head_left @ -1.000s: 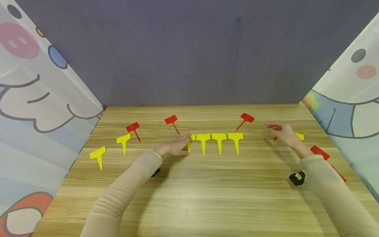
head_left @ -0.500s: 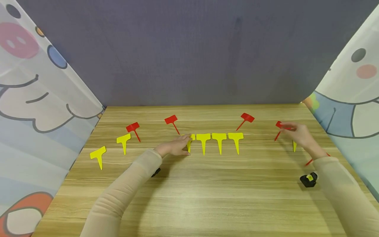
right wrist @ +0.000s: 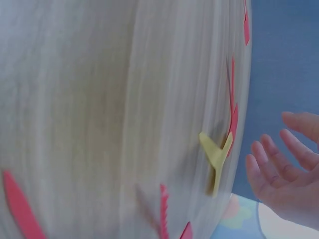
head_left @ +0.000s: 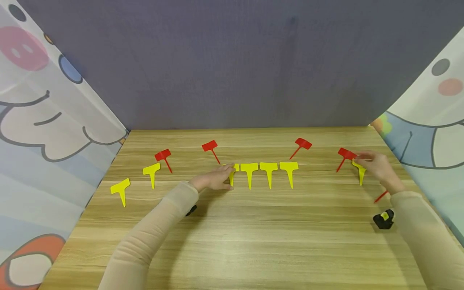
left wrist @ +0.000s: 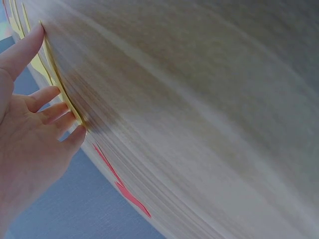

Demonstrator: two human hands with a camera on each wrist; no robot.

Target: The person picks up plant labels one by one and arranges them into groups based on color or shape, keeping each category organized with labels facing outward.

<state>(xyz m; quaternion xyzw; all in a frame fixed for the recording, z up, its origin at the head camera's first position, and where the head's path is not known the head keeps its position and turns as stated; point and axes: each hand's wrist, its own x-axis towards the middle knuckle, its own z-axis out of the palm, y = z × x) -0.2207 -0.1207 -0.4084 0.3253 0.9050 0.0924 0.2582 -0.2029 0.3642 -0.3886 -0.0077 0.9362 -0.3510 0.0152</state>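
My left hand (head_left: pixel 215 178) lies over the leftmost yellow T-shaped plant label (head_left: pixel 236 167) of a row, covering part of it. In the left wrist view the fingertips touch that label's edge and the fingers are extended. Three more yellow labels (head_left: pixel 268 167) continue the row to the right, heads level and stems toward me. My right hand (head_left: pixel 378 167) hovers at the head of another yellow label (head_left: pixel 361 174). In the right wrist view the right hand's fingers (right wrist: pixel 269 167) are loosely bent, apart from that label, and hold nothing. A red label (head_left: pixel 346 154) lies just left of it.
Two red labels (head_left: pixel 209 146) and two tilted yellow labels (head_left: pixel 151 170) lie on the left of the wooden table (head_left: pixel 253 241). Another red label (head_left: pixel 303 143) lies behind the row. A red stem (head_left: pixel 381 196) shows beside the right forearm. A grey panel (head_left: pixel 232 64) stands behind the table.
My right hand has moved right, from above the red label to the yellow label beside it, uncovering the red one. My left hand has stayed on the row's leftmost label.
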